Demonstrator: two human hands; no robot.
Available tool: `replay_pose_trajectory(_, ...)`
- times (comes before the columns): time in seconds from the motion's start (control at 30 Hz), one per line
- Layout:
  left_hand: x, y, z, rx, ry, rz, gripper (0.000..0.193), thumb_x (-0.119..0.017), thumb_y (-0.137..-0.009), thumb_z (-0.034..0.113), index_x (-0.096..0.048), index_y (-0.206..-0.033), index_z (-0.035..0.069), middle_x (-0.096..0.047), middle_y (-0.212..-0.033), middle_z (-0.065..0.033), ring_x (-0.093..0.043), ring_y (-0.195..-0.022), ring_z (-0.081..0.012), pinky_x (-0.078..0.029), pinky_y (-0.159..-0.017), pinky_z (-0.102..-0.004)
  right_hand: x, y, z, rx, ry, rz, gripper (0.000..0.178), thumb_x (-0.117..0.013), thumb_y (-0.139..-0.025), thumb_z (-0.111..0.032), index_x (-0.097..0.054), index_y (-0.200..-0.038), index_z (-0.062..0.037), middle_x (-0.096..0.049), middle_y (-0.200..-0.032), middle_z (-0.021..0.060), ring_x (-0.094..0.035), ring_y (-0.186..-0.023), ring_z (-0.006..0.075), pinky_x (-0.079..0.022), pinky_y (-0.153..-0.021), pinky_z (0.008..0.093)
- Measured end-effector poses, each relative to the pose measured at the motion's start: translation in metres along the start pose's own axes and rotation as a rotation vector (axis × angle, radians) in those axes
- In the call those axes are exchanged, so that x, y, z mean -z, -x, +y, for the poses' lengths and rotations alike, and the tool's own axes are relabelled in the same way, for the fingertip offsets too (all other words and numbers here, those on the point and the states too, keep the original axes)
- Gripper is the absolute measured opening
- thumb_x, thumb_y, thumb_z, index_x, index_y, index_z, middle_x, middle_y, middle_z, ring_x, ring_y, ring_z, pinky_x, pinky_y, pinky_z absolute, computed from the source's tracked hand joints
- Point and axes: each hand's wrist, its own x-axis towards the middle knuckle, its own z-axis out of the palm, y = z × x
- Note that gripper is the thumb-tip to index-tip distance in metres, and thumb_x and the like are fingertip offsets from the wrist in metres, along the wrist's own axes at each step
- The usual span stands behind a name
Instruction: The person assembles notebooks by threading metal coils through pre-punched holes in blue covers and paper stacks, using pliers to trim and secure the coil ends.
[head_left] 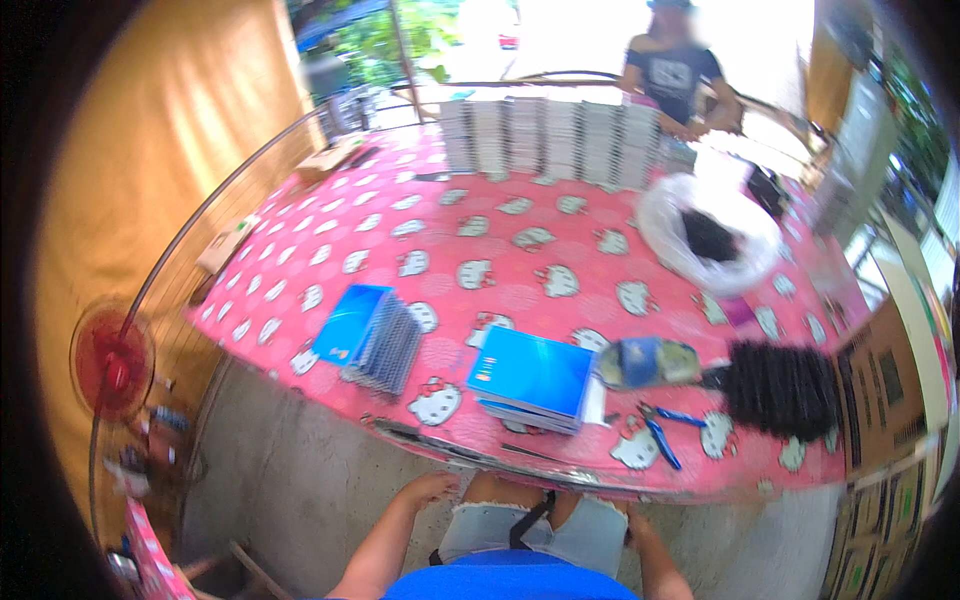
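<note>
My left hand (432,490) is below the near table edge by my left thigh, fingers stretched out and holding nothing. Down beside my right thigh is my right hand (632,525); its fingers are mostly hidden and blurred. In front of me lies a stack of blue-covered notebooks (532,372). To its left, a second stack of spiral-bound blue notebooks (370,335) shows its coiled edges. Right of the middle stack are a blue and yellowish slipper-shaped thing (648,362) and blue-handled pliers (662,440). A bundle of black binding coils (780,390) lies farther right.
Pink patterned cloth covers the table (520,235). Tall stacks of bound notebooks (550,138) line its far side, near another person (678,75). A white plastic bag (665,225) holds something black. A red fan (115,360) stands left; cardboard boxes (885,395) stand right.
</note>
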Motion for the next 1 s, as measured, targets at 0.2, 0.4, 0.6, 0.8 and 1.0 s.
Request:
replay_pose_trajectory(0.2, 0.007, 0.141, 0.128, -0.366, -0.01, -0.363, 0.04, -0.049, -0.097, 0.037, -0.062, -0.111, 0.001, -0.068, -0.1, -0.0108, -0.064, -0.077, -0.0146, -0.052, -0.065, -0.0262, 0.063, 0.011, -0.002, 0.347, 1.766, -0.17, 0.043, -0.056, -0.091, -0.039, -0.064, -0.102, 0.0014, -0.067, -0.094, 0.0124, -0.065, -0.081, 0.0244, -0.052, -0.073, 0.0361)
replay_pose_trajectory(0.4, 0.053, 0.218, 0.125, -1.232, 0.397, 0.057, 0.034, -0.051, -0.097, 0.032, -0.061, -0.101, 0.0, -0.068, -0.09, -0.0094, -0.06, -0.067, -0.0109, -0.047, -0.057, -0.0234, -0.114, 0.297, -0.165, 0.636, 1.28, -0.667, 0.023, -0.056, -0.092, -0.023, -0.065, -0.098, -0.003, -0.061, -0.07, 0.009, -0.058, -0.06, 0.0174, -0.046, -0.057, 0.0336)
replay_pose_trajectory(0.6, 0.096, 0.15, 0.176, -1.372, 1.147, 0.9, 0.03, -0.045, -0.099, 0.026, -0.06, -0.106, 0.001, -0.065, -0.098, -0.0083, -0.06, -0.086, -0.0131, -0.047, -0.079, -0.0273, -0.265, 0.301, -0.191, 1.286, 0.657, -0.74, 0.014, -0.057, -0.092, -0.011, -0.063, -0.093, 0.0018, -0.065, -0.083, 0.0067, -0.058, -0.076, 0.0109, -0.046, -0.069, 0.0252)
replay_pose_trajectory(0.8, 0.107, 0.114, 0.191, -1.386, 1.068, 1.149, 0.032, -0.037, -0.101, 0.022, -0.058, -0.105, -0.003, -0.06, -0.104, -0.0084, -0.053, -0.097, -0.0151, -0.041, -0.089, -0.0301, -0.434, 0.269, -0.232, 1.613, -0.065, -0.359, 0.018, -0.055, -0.094, -0.018, -0.062, -0.096, -0.002, -0.062, -0.091, 0.0021, -0.053, -0.082, 0.0073, -0.041, -0.071, 0.0225)
replay_pose_trajectory(1.0, 0.104, 0.093, 0.208, -1.414, 0.971, 1.178, 0.024, -0.04, -0.1, 0.018, -0.055, -0.097, -0.001, -0.054, -0.094, -0.0069, -0.048, -0.09, -0.0133, -0.039, -0.083, -0.0289, -0.48, 0.189, -0.29, 1.377, -0.231, -0.288, 0.026, -0.052, -0.096, -0.025, -0.063, -0.099, -0.0016, -0.061, -0.093, 0.0031, -0.053, -0.085, 0.0096, -0.041, -0.077, 0.0261)
